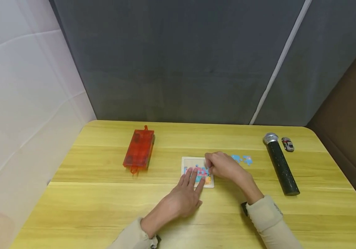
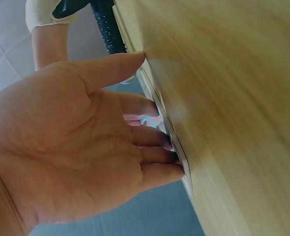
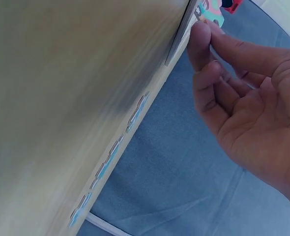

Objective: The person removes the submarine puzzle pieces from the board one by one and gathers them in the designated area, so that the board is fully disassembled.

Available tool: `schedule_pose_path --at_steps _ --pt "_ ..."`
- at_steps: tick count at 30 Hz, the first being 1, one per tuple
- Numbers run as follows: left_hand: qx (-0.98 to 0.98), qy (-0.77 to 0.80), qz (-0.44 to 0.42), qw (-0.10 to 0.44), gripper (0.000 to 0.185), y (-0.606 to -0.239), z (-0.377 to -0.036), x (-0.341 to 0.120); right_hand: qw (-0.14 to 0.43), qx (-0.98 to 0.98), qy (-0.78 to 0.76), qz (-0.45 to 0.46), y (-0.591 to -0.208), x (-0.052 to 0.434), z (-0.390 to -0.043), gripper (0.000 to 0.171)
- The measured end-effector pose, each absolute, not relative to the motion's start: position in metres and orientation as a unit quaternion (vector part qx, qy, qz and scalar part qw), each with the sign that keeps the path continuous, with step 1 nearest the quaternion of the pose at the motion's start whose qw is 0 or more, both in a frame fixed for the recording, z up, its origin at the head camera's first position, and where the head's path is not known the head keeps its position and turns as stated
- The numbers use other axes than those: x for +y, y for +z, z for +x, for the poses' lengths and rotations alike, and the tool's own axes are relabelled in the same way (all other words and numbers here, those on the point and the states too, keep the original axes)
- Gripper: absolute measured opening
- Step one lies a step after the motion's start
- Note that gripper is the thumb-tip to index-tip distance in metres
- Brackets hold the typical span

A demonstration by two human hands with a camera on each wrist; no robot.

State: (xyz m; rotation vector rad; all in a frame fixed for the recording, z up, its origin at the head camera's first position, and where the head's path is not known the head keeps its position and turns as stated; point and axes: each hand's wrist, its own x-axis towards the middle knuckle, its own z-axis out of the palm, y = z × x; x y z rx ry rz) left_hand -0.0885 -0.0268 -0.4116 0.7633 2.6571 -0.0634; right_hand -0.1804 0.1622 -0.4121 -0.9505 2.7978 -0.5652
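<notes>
A small jigsaw puzzle in a pale square frame [image 1: 209, 185] lies on the table, partly filled with pink, blue and orange pieces. My left hand [image 1: 185, 197] rests on its lower left part with fingers spread straight, and they cover some of the picture. In the left wrist view those fingers [image 2: 155, 135] reach over the frame's near edge. At the frame's right side my right hand [image 1: 224, 166] pinches a puzzle piece between thumb and forefinger, mostly hidden by the fingertips. Loose blue puzzle pieces [image 1: 247, 160] lie right of the frame, just beyond the right hand.
A red translucent box-shaped object [image 1: 139, 148] with small loops at its ends sits at left. To the right lie a black microphone [image 1: 281, 166] with a silver head and a small toy car [image 1: 287, 144]. A dark partition [image 1: 178, 62] stands behind the yellow wooden table [image 1: 103, 207].
</notes>
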Motion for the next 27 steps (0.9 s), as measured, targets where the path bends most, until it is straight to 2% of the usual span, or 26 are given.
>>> schedule_pose_path --at_steps 14,27 --pt "0.943 -0.033 0.275 0.186 0.071 -0.411 -0.089 -0.026 0.117 0.911 -0.247 -0.309 -0.404 0.17 -0.182 0.026" --pt "0.941 -0.036 0.278 0.188 0.072 -0.412 -0.089 -0.028 0.16 0.903 -0.309 -0.251 -0.383 0.221 -0.192 0.021"
